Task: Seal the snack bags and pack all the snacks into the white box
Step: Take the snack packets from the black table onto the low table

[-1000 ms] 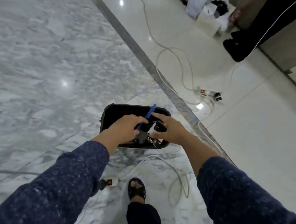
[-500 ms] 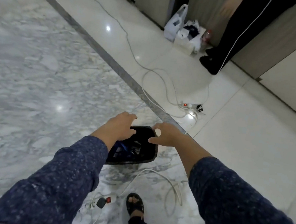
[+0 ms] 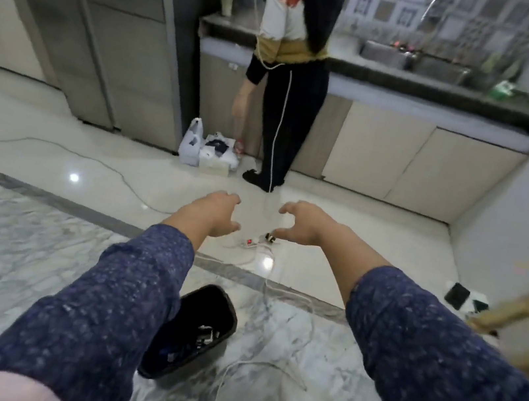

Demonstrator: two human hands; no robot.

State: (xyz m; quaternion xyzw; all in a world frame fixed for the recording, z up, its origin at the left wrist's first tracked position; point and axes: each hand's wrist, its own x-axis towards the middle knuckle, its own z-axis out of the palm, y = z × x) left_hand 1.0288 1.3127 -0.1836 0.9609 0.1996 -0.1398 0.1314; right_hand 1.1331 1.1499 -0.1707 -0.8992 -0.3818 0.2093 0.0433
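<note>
Both hands are lifted away from the dark bin (image 3: 200, 332) since the earlier frames, and the view is raised from the floor toward the kitchen. A second ago a blue strip was held over the bin; now nothing is held. The left hand (image 3: 210, 214) and the right hand (image 3: 302, 225) are stretched forward in the air, well apart from each other, with fingers loosely curled and spread, and no object is gripped by either.

The bin is seen low between the sleeves, on the marble floor, with some small dark and white pieces inside. A snack bag or a white box cannot be identified with certainty; some white bags (image 3: 208, 151) are lying on the floor near the cabinets, beside the feet of a standing person (image 3: 289, 76), but their content cannot be told.

The step in hand is judged to be a return to the snacks. It is advised that the snacks and the box are located first, before anything is reached for. The cable (image 3: 251, 361) and the power strip (image 3: 254, 242) on the floor should be stepped over with care.
</note>
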